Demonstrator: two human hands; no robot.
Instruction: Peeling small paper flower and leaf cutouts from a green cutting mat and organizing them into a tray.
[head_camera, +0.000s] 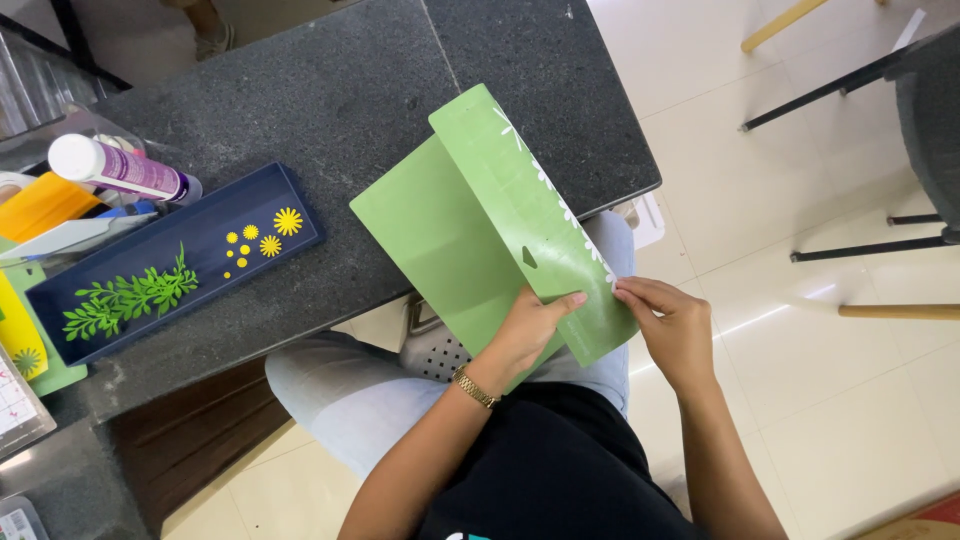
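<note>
Seated at a dark stone counter (330, 90), knees under its edge. Green mat (470, 230) bent back on itself, half on the counter, half over the lap; left hand (525, 325) closed on the mat's near fold, thumb on top, fingers hidden beneath. Right hand (675, 325) at the mat's right edge, fingertips pinched together on something small and pale there, what exactly too small to tell. Along that same edge, a row of small white cut shapes (560, 205) lying on the mat, so peeling looks partly done, with most of that row left. Left of the mat, a navy tray (290, 185) holding green leaf sprigs (130, 297) and yellow paper flowers (270, 232), seemingly pieces already lifted and set aside. Beyond the tray, further left of the mat, a purple-labelled glue bottle (115, 168) with a white cap, plus orange and yellow sheets at the counter's left edge. Right of the mat, pale tiled floor (800, 130), dark metal chair legs (830, 85) and a wooden leg near the frame edge.
</note>
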